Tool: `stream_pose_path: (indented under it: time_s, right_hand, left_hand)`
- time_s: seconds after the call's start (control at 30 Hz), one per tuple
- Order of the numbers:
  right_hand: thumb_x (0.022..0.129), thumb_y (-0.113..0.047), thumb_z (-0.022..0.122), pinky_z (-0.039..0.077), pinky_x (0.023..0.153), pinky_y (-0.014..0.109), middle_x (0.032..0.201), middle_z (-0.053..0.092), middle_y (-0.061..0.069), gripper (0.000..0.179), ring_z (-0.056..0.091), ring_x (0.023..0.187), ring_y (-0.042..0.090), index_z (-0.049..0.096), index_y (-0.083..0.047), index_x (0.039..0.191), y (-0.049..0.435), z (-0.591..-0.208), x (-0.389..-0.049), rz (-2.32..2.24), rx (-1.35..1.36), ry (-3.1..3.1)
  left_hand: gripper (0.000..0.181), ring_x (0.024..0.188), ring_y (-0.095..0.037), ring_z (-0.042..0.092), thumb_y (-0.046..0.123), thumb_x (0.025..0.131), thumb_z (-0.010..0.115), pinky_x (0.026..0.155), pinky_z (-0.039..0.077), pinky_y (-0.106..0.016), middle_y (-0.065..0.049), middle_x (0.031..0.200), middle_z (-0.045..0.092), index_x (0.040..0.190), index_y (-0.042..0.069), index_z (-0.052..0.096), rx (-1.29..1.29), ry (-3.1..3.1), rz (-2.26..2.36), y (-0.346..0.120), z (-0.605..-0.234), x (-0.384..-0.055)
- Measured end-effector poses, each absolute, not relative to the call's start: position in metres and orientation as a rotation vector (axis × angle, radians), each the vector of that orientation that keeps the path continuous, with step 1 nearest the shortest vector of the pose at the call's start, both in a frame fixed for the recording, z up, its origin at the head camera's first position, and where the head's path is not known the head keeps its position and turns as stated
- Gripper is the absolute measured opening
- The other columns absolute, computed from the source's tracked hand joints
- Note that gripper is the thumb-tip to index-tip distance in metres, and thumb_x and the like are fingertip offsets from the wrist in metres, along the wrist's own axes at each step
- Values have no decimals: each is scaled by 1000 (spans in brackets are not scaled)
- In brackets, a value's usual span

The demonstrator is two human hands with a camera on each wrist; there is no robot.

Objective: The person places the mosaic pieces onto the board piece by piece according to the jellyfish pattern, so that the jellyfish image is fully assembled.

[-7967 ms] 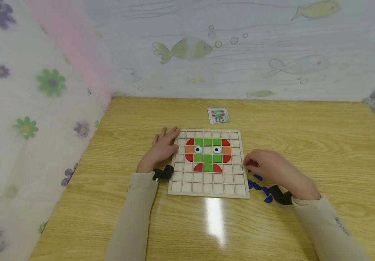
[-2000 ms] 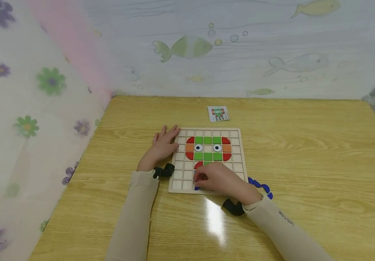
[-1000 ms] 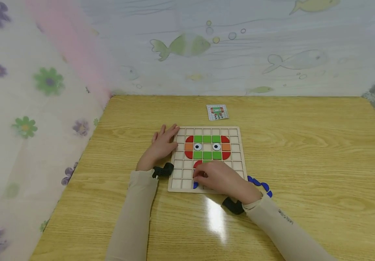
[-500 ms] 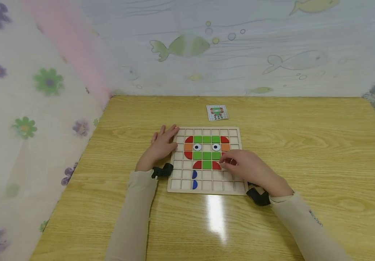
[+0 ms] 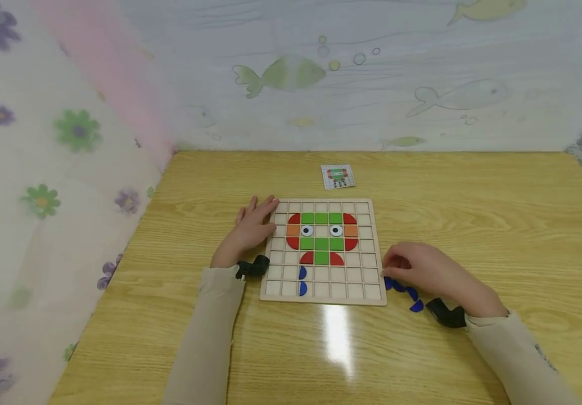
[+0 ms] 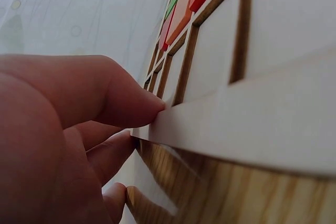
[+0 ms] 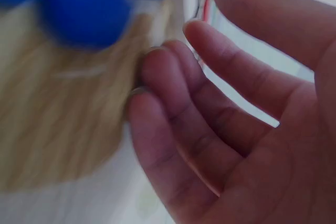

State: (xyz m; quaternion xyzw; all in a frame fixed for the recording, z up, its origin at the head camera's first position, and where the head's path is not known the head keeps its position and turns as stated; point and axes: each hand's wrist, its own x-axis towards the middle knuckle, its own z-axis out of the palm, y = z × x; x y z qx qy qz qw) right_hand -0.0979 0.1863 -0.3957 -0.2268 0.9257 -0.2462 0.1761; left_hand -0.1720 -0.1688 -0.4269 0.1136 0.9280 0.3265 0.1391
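Note:
My left hand (image 5: 247, 233) rests along the left edge of a square wooden grid board (image 5: 323, 302), thumb and fingertips touching the rim in the left wrist view. Green squares (image 5: 322, 244), red quarter-rounds (image 5: 308, 258), orange squares (image 5: 351, 231) and two eye discs (image 5: 307, 230) form a figure in the grid. Two blue half-round pieces (image 5: 303, 289) lie below it, one above the other. Beside the board's right edge, my right hand (image 5: 429, 278) hovers by several loose blue half-rounds (image 5: 416, 306). Its fingers are loosely bent and apart, with nothing between them in the right wrist view (image 7: 231, 93).
A small picture card (image 5: 338, 176) with a similar coloured figure lies behind the board on the wooden table (image 5: 194, 180). Patterned walls (image 5: 291, 112) stand behind and to the left. Each wrist carries a black camera mount (image 5: 253, 266).
A second blue half-round now lies in the grid at lower left. My right hand has let go and moved right to the loose pieces. The left hand has stayed on the edge.

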Motion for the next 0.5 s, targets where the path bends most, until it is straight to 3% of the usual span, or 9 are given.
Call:
stream_pose_path:
  time_s: [0.17,0.37,0.5]
  right_hand:
    - [79,-36,64,39,58,24,70,50,-11,24,46,62,5,61,-16,91,200,-395,-93,-630,-678,2600]
    - [69,-45,70,35,57,24,78,45,-5,49,42,64,8,57,-14,105,205,-388,-80,-544,-674,2511]
    - [67,-37,75,37,57,24,84,43,-6,51,41,65,7,54,-17,109,200,-384,-71,-512,-689,2472]
  left_hand:
    - [61,134,-21,-9,15,85,43,102,-9,-43,6,147,13,142,21,24,322,2689,917,-168,-427,-171]
    - [62,134,-21,-9,16,84,44,102,-10,-42,7,147,13,142,21,24,309,2678,927,-167,-426,-169]
    - [63,134,-21,-9,15,83,43,102,-10,-43,6,147,13,142,21,24,312,2683,937,-169,-425,-170]
